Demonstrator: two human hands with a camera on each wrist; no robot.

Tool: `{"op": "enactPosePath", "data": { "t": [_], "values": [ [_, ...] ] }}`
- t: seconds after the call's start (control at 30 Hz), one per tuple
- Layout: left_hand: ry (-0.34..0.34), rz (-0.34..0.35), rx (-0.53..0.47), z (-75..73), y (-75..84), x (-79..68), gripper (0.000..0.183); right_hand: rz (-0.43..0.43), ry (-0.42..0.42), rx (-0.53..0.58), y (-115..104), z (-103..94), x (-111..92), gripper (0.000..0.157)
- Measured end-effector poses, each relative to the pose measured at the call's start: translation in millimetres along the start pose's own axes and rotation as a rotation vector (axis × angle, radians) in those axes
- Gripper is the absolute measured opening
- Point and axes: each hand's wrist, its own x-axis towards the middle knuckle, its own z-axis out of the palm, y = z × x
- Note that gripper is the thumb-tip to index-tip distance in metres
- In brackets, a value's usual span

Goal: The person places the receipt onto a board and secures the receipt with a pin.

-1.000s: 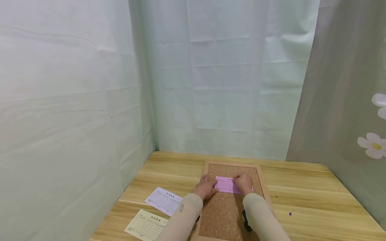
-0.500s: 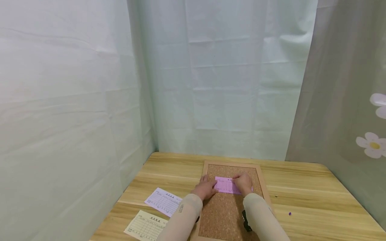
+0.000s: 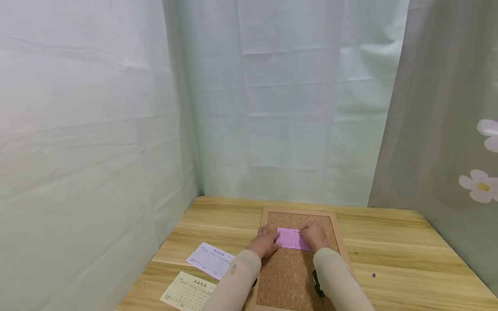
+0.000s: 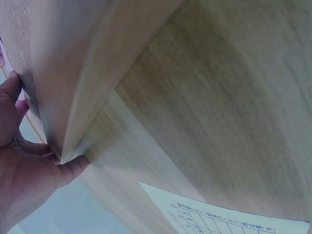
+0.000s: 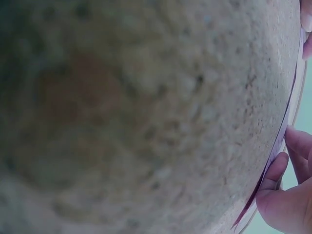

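One pink slip touched by spread left hand, by right hand, its hold unclear, one board beneath, one lilac slip, one yellow slip leftward

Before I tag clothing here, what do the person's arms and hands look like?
The left sleeve and right sleeve are cream; the left bears small dark lettering. A black item, hard to identify, shows beside the right. Left hand and right hand: ungloved.
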Motion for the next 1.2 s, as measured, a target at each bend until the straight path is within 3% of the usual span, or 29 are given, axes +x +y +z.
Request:
{"op": "enactPosePath", "data": {
  "t": [0.43, 0.67, 0.97, 1.2],
  "values": [
    [0.003, 0.005, -0.005, 0.4, -0.7, 0.8, 0.05, 0.017, -0.021, -0.035, -2, -2.1, 1, 0.008],
    [0.006, 0.012, -0.008, 0.5, -1.1, 1.2, 0.049, -0.019, -0.054, -0.063, -1, -3.4, 3, 0.008],
    [0.01, 0.03, -0.006, 1.3, -1.5, 1.8, 0.049, 0.003, -0.105, 0.01, 3, -9.7, 1, 0.011],
    [0.008, 0.049, -0.046, -0.8, -4.3, 2.7, 0.048, -0.084, -0.105, 0.011, 4, -16.5, -2, 0.021]
  ]
}}
